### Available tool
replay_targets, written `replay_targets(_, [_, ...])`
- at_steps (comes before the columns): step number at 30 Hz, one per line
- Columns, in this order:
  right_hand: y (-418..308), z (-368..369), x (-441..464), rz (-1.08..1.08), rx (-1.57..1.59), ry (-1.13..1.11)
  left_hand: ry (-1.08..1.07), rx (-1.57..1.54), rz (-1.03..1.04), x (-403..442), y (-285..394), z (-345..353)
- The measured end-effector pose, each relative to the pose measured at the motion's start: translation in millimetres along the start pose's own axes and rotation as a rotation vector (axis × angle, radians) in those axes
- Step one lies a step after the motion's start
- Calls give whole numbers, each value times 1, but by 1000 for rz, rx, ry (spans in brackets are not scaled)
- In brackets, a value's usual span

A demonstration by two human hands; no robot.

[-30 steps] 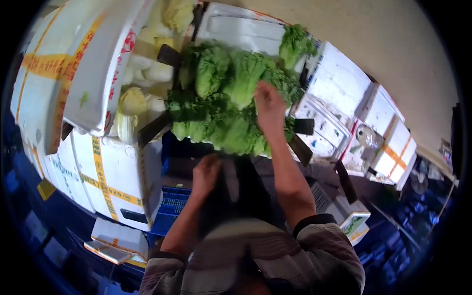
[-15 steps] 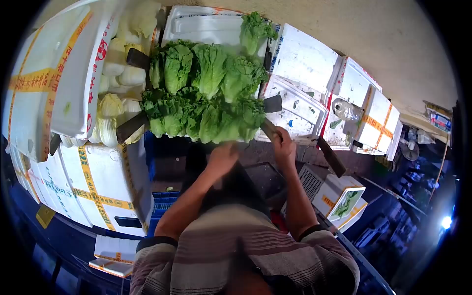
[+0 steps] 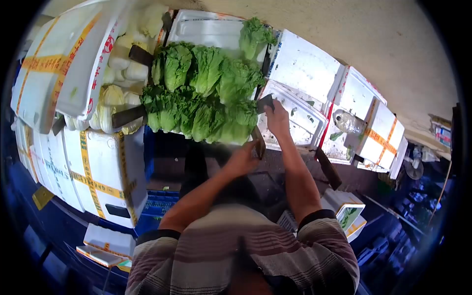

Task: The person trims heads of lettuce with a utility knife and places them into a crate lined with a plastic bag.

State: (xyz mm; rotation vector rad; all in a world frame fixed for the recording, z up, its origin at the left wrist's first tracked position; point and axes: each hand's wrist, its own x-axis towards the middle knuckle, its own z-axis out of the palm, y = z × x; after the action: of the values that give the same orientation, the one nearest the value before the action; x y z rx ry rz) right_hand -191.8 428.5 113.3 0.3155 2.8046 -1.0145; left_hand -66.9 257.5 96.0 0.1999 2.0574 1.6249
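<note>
Rows of green lettuce [image 3: 204, 115] lie side by side in a white foam box below the wall. My left hand [image 3: 244, 160] is at the box's front right corner, fingers closed on the end of a brown wooden slat [image 3: 258, 142]. Farther up, my right hand [image 3: 277, 119] grips the dark end of another wooden slat [image 3: 265, 103] beside the lettuce. One separate lettuce [image 3: 256, 38] rests at the box's back right. How far both slats run under the lettuce is hidden.
Chinese cabbages [image 3: 112, 110] fill a box on the left, with a slat [image 3: 129, 116] jutting out. Taped foam boxes [image 3: 98, 172] are stacked in front of them. At right stand dirty foam boxes [image 3: 305, 61], a plastic bottle [image 3: 348, 122] and another protruding slat [image 3: 328, 168].
My right hand has gone from the lower slat up to the upper one. My left hand has moved right, from the lettuce's front edge to the lower slat, whose end has swung toward me.
</note>
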Motion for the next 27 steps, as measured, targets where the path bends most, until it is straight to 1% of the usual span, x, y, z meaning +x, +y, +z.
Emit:
replay_targets(1, [-2, 1, 7, -25, -11, -23, 6, 2, -9, -3, 5, -3])
replay_targets(2, [-5, 1, 11, 2, 3, -21, 14, 5, -16, -5, 9, -6])
replay_targets(3, [-4, 2, 14, -31, -10, -10, -15, -14, -12, -4, -16, 5])
replay_targets(4, [-6, 1, 18, -68, -22, -3, -4, -49, -43, -6, -7, 0])
replay_targets(5, [-7, -2, 18, -23, -23, -40, 12, -88, -76, -12, 3, -3])
replay_targets(6, [-2, -1, 17, -82, -12, -18, 34, -130, -110, -18, 11, -6])
replay_targets(7, [-2, -3, 13, -51, -2, -31, 113, -81, -28, -20, 7, 1])
replay_targets(8, [-1, -5, 10, -24, 7, -48, 117, -87, -44, -23, 2, 7])
replay_targets(10, [33, 2, 8, -9, 195, -126, 137, -94, -72, -28, 6, 3])
replay_targets(11, [36, -2, 1, -1, 169, -128, 222, -66, -109, -34, -1, 9])
replay_targets(12, [40, -7, -7, 12, 138, -122, 232, -102, -138, -38, -10, 12])
replay_targets(13, [61, -2, -11, 43, 230, -163, 241, -145, -165, -43, -17, 17])
replay_targets(14, [90, 5, -18, 85, 322, -203, 244, -188, -194, -47, -20, 20])
replay_targets(15, [101, 3, -27, 173, 278, -307, 155, -169, -278, -53, -12, 10])
replay_targets(16, [111, 1, -38, 259, 230, -412, 180, -158, -277, -59, -18, 11])
replay_targets(18, [163, 16, -67, 319, 345, -424, 237, -133, -280, -68, -38, 14])
replay_targets(20, [265, 26, -83, -282, -233, -622, 396, -188, -272, -84, -49, 13])
replay_targets(21, [272, 21, -94, -551, -419, -723, 478, -213, -269, -93, -55, 11])
replay_targets(22, [278, 15, -106, -844, -566, -773, 506, -214, -292, -106, -57, 4])
replay_targets(23, [207, 2, -128, -380, -531, -900, 538, -213, -316, -120, -60, -5])
replay_targets(24, [113, -13, -153, 73, -518, -898, 574, -215, -345, -137, -64, -11])
replay_targets(26, [225, 28, -152, 156, -239, -1014, 732, -285, -423, -170, -91, -9])
replay_targets(27, [229, 42, -155, 51, -283, -1033, 817, -349, -450, -189, -104, -9])
